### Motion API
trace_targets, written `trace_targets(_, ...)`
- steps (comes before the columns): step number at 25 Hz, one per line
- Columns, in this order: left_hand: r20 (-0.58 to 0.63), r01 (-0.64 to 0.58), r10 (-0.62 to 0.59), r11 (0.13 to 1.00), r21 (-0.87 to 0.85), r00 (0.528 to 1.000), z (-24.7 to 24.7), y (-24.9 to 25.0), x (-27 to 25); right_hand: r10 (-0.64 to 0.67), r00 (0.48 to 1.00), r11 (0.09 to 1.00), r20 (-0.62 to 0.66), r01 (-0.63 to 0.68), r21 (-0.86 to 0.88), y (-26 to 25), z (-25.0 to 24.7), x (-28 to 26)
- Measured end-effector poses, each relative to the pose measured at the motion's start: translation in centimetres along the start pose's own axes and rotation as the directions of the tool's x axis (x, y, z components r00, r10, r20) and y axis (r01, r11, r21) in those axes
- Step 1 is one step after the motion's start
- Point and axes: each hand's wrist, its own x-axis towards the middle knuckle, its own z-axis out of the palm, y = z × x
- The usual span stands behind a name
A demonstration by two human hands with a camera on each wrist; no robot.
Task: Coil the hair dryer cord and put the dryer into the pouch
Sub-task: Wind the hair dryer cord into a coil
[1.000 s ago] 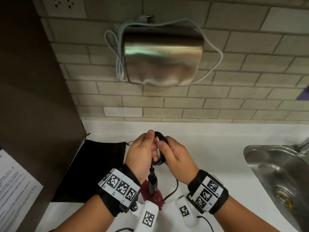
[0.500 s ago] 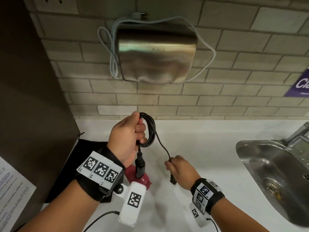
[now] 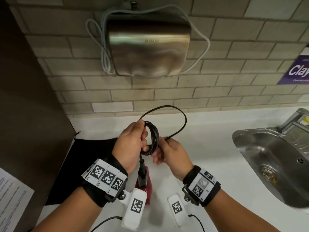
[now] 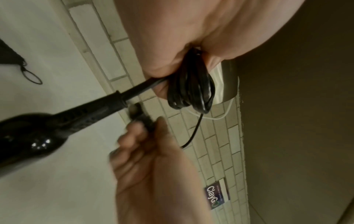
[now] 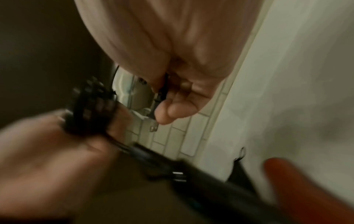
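My left hand [image 3: 133, 144] grips a tight coil of black cord [image 3: 153, 141] above the white counter. From the coil the dryer [image 3: 143, 180] hangs down, black handle over a dark red body, partly hidden by my wrist camera. My right hand [image 3: 168, 151] pinches the cord's plug end just right of the coil. A free loop of cord [image 3: 177, 114] arcs up between the two hands. In the left wrist view the coil [image 4: 191, 91] sits in my fingers and the dryer handle [image 4: 76, 116] slants down left. The plug [image 5: 157, 109] shows in the right wrist view. The black pouch [image 3: 87, 164] lies flat at left.
A steel hand dryer [image 3: 148, 47] with a white cable hangs on the brick wall ahead. The steel sink [image 3: 274, 163] is set into the counter at right. A dark panel [image 3: 30, 97] closes off the left side, with a printed sheet [image 3: 11, 201] low on it.
My right hand has come back up from low right to beside the coil, bringing the plug end with it. The slack now stands as a loop above the hands.
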Motion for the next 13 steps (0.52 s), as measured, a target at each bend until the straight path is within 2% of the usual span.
trace_targets(2, -0.049, -0.020, 0.023, 0.998, 0.064, 0.999, -0.7, -1.0, 0.4, 0.028, 0.998, 0.974, 0.060, -0.041, 0.221, -1.6, 0.9, 0.1)
trace_targets(3, -0.075, -0.032, 0.040, 0.994, 0.103, 0.996, -1.1, -1.4, 0.7, 0.040, 0.995, 0.958, 0.094, -0.065, 0.278, -2.0, 1.2, 0.0)
trace_targets(8, -0.117, -0.042, 0.070, 0.974, 0.224, 0.991, -2.1, -2.7, 1.7, 0.220, 0.958, 0.863, 0.185, -0.279, 0.422, -1.7, 1.8, 0.1)
trace_targets(10, -0.090, -0.037, 0.057, 0.977, 0.212, 0.994, -2.0, -2.8, 1.9, 0.286, 0.930, 0.821, 0.231, -0.362, 0.441, -1.6, 1.9, 0.5)
trace_targets(13, -0.049, 0.021, -0.017, 0.997, 0.079, 0.999, -1.7, -2.7, 2.1, 0.284, 0.918, 0.798, 0.278, -0.387, 0.462, -1.9, 2.2, 1.0)
